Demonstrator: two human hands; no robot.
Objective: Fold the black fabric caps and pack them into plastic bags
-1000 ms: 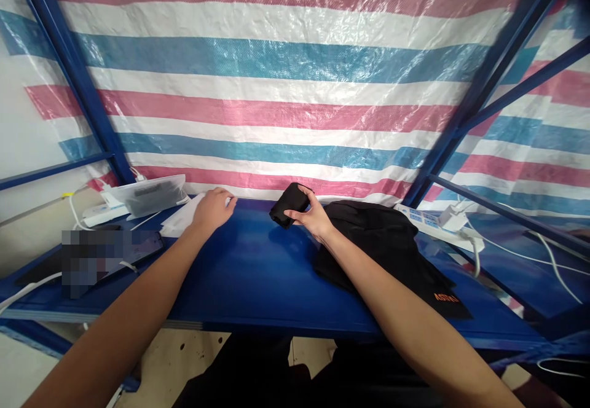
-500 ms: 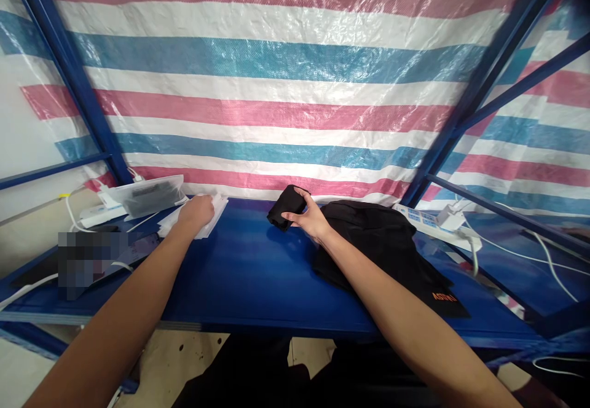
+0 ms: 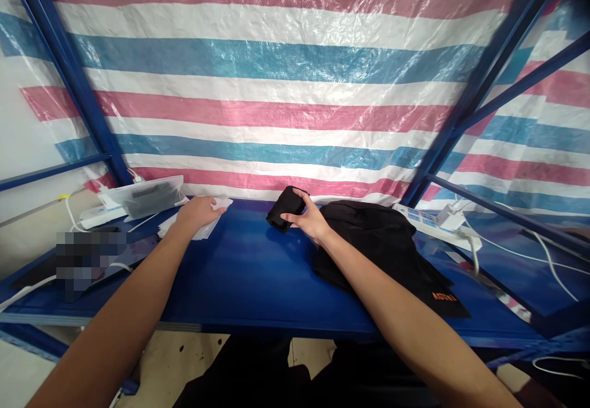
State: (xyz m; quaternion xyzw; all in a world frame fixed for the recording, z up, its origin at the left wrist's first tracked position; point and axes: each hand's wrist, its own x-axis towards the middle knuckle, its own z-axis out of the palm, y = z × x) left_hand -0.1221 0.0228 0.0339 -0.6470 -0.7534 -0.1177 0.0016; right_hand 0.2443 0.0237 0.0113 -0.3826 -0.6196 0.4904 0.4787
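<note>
My right hand grips a small folded black cloth bundle, thumb on the near side and fingers over its right edge. On the left, my left hand rests over a stack of thin white sheets or bags, its thumb and fingertips closed on the top one, whose corner sticks out to the right. Under and beside my right forearm lies a larger black garment with orange lettering at its lower right corner.
A blue tabletop stands before a striped plastic sheet. At the left are a clear pouch, a white power strip and blurred flat items. Another power strip with plugs and cables lies right. Blue posts rise at both sides.
My left hand has moved slightly, its fingers now reaching to the right, and the top white sheet has shifted right. My right hand and the black bundle are nearly unmoved.
</note>
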